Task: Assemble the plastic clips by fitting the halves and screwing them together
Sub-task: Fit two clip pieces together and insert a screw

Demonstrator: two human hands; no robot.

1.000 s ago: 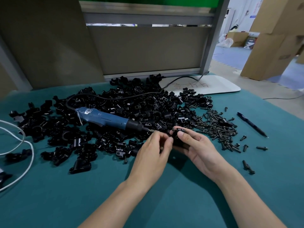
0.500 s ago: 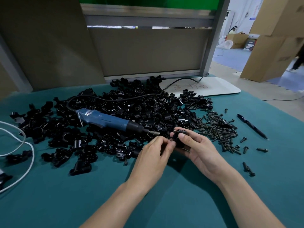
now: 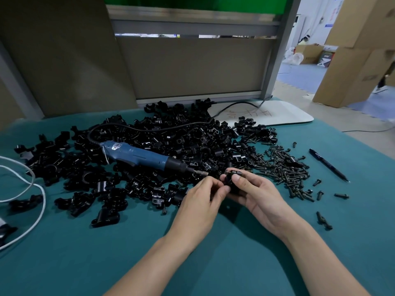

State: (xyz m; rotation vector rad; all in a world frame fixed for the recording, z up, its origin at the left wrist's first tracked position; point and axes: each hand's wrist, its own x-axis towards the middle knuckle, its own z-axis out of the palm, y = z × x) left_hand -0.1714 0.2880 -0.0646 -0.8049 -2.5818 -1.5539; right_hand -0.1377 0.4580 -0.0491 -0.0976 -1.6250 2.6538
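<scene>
A black plastic clip is held just above the teal table in front of the parts pile. My right hand grips it from the right, thumb on top. My left hand pinches it from the left with curled fingers; a screw seems to stick out at its top. A large heap of black clip halves covers the table's middle. A blue electric screwdriver lies on the heap, tip pointing toward my hands. A pile of black screws lies to the right.
A black pen lies at the far right, with loose screws near it. A white cable loops at the left edge. A white board sits at the back right, under the screwdriver's black cord. Grey partition panels stand behind.
Both hands stayed together on the clip, shifting only slightly; my left fingers have closed in a little more against the clip. The screwdriver has not moved.
</scene>
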